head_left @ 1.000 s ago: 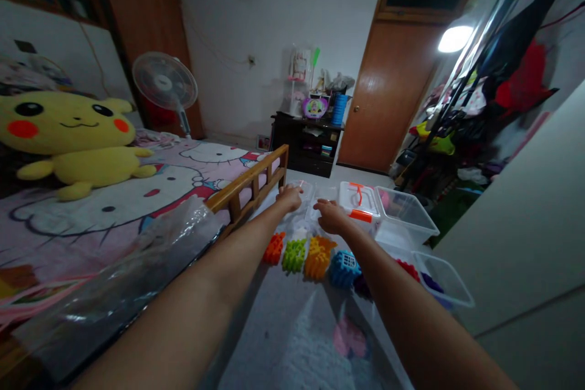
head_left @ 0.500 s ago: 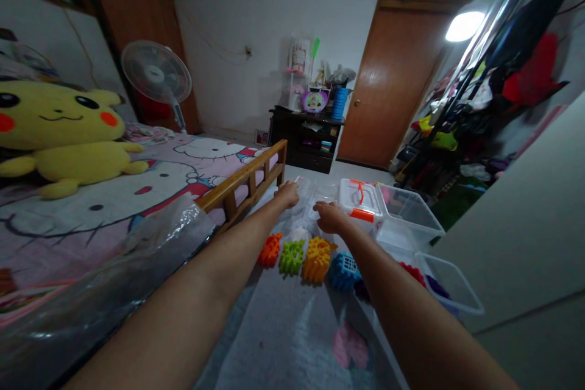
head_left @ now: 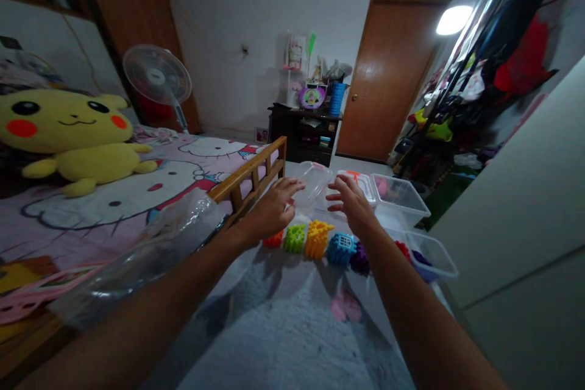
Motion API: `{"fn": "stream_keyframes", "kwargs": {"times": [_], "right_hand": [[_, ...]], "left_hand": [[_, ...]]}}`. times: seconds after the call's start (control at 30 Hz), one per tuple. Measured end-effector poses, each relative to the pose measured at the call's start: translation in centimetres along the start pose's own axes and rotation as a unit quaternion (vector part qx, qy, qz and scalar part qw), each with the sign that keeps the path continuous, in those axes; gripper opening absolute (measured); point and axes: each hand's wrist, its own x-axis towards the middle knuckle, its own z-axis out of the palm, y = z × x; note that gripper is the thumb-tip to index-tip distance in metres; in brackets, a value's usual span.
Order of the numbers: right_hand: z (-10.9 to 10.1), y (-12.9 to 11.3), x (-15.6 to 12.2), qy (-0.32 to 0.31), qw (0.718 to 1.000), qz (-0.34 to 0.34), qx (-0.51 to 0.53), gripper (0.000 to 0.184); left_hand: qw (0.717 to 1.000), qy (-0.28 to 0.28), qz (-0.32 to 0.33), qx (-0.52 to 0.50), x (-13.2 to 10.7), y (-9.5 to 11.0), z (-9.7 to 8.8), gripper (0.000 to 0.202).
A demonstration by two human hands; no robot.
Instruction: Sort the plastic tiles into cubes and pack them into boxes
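Holds out the left hand (head_left: 276, 206) half open with bent fingers, apparently empty; holds out the right hand (head_left: 351, 201) a little wider with parted fingers, apparently empty too. Faces a clear plastic piece (head_left: 314, 181) just beyond and between both, with its long axis seemingly running away and rightward, nearer the left hand; cannot tell contact from overlap there. On the near side, shows bumpy blocks (head_left: 317, 240) on grey cloth (head_left: 274, 329); beyond the right hand, a lidded box (head_left: 366, 181).

Pale grey surface (head_left: 283, 323) under colourful knobbly blocks (head_left: 317, 242) and clear boxes (head_left: 404, 217).
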Motion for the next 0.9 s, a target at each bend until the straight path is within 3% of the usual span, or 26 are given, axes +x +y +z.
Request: {"fn": "stream_keyframes", "kwargs": {"times": [0.1,0.2,0.37,0.53,0.67,0.73,0.8,0.9], "right_hand": [[-1.4,-0.8,-4.9,-0.009,1.000,0.009,0.027,0.046],[-2.4,0.1,-9.8,-0.020,0.998,0.055,0.003,0.048],[-3.0,3.5,-16.4,-0.041,0.989,0.107,-0.090,0.042],[-3.6,6.3,-19.8,0.013,0.983,0.164,-0.081,0.046],[-4.6,8.4,-20.6,0.039,0.981,0.176,-0.072,0.044],[-4.9,9.3,-20.7,0.050,0.982,0.166,-0.070,0.042],[-5.0,10.1,-20.7,0.061,0.983,0.160,-0.064,0.043],[-4.7,10.6,-20.5,0.082,0.983,0.158,-0.034,0.038]], "left_hand": [[0.998,-0.038,0.021,-0.034,-4.7,3.0,-1.5,0.064],[0.991,-0.072,0.053,-0.099,-8.9,4.9,-1.7,0.066],[0.969,-0.136,0.057,-0.197,-13.8,6.2,0.6,0.072],[0.943,-0.163,-0.003,-0.289,-15.3,7.1,3.5,0.057],[0.919,-0.131,-0.044,-0.370,-15.3,8.0,6.0,0.022],[0.914,-0.087,-0.073,-0.391,-15.3,8.1,7.5,0.016],[0.920,-0.013,-0.111,-0.376,-15.5,8.1,8.9,0.020],[0.926,0.077,-0.202,-0.308,-16.0,7.9,10.3,0.042]]}}
